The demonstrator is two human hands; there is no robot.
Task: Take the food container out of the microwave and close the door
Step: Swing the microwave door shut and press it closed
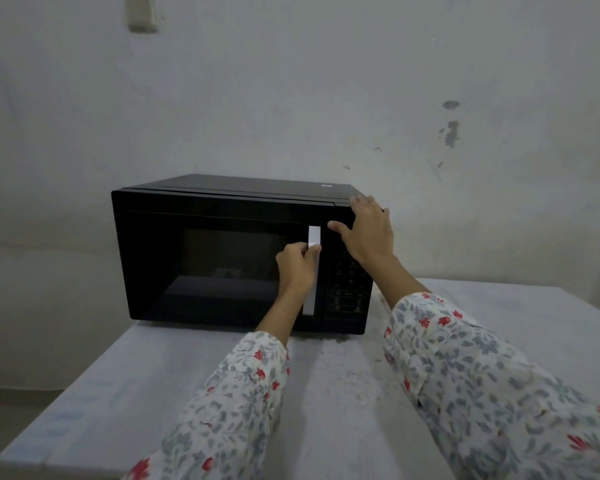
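A black microwave (201, 237) stands on a pale table (326, 393) against the wall, its door shut. My left hand (297, 268) is closed around the white vertical door handle (313, 237). My right hand (368, 233) lies flat with spread fingers on the microwave's top right corner, above the control panel (349, 289). Through the dark door window a faint pale shape (227, 273) shows inside; I cannot tell if it is the food container.
The table's right part (516, 306) runs past the microwave, and its surface shows dusty marks. A stained wall (326, 98) stands right behind the microwave. A wall socket (141, 13) sits high at the upper left. Floor lies below the table's left edge.
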